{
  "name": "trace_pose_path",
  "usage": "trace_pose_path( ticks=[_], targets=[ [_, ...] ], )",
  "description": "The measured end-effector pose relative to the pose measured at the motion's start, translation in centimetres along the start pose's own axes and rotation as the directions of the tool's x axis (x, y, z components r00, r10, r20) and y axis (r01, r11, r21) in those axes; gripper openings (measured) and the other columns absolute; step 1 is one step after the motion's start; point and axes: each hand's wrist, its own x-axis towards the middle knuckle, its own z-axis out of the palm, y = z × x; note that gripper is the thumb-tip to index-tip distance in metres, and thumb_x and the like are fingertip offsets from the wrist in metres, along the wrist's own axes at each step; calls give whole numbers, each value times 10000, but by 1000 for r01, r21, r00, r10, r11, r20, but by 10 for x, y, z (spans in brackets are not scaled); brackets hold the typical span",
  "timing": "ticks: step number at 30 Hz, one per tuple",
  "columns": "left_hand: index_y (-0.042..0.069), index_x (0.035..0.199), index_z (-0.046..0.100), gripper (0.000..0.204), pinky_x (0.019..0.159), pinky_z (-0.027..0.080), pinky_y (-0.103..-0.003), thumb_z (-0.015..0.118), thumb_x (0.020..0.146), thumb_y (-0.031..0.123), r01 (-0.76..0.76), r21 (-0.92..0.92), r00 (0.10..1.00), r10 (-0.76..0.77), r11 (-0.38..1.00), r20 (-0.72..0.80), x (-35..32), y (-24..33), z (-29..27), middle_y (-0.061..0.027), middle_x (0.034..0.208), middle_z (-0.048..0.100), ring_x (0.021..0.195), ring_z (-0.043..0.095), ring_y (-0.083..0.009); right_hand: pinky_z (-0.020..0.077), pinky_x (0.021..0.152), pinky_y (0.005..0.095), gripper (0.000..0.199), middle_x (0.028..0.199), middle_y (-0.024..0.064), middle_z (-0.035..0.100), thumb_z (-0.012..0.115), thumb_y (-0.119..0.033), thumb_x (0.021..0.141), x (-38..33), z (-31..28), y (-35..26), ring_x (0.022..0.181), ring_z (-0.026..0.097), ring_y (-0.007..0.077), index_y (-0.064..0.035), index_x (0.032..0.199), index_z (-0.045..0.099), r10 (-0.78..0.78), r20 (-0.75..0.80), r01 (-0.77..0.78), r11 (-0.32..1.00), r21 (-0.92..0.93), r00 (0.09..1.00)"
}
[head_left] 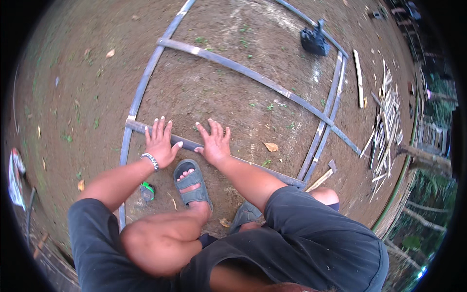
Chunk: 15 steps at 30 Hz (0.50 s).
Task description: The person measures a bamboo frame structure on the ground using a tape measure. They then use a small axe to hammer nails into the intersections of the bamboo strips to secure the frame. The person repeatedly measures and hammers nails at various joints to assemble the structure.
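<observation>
A grey wooden slat (262, 170) lies crosswise on the ground in front of my feet, and both hands rest at it. My left hand (161, 147), with a bracelet at the wrist, has its fingers stretched across the slat near its left end. My right hand (215, 145) lies farther right along the same slat, fingers spread. Neither hand grasps anything. The slat's left end meets a long slat (146, 82) running away from me. Its right end meets a pair of parallel slats (325, 117). Farther off, another cross slat (243, 72) spans the frame.
A small hatchet (323, 177) lies by the frame's right corner. A green and black tape measure (147, 191) sits left of my sandal (193, 187). A black bag-like object (315, 42) stands at the far right corner. Several thin sticks (386, 117) are heaped at right.
</observation>
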Motion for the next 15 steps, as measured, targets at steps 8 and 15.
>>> trace_pose_path(
  ticks=[8,15],
  targets=[
    [45,1562,259,739,1240,87,-572,511,1004,458,350,-424,557,-549,835,-622,92,39,100,-205,1647,202,1541,148,-372,124,1190,665,940,1655,139,204,754,-499,835,1,5,4,1527,199,316,-292,1597,244,-67,4,67,997,38,998],
    [49,1518,332,679,1208,183,-599,495,1010,468,272,-327,512,-424,905,-747,90,48,104,-180,1596,338,1492,307,-368,80,1189,685,945,1608,198,178,701,-572,858,12,7,34,1515,160,393,-262,1605,213,-186,-114,193,980,56,976]
  ],
)
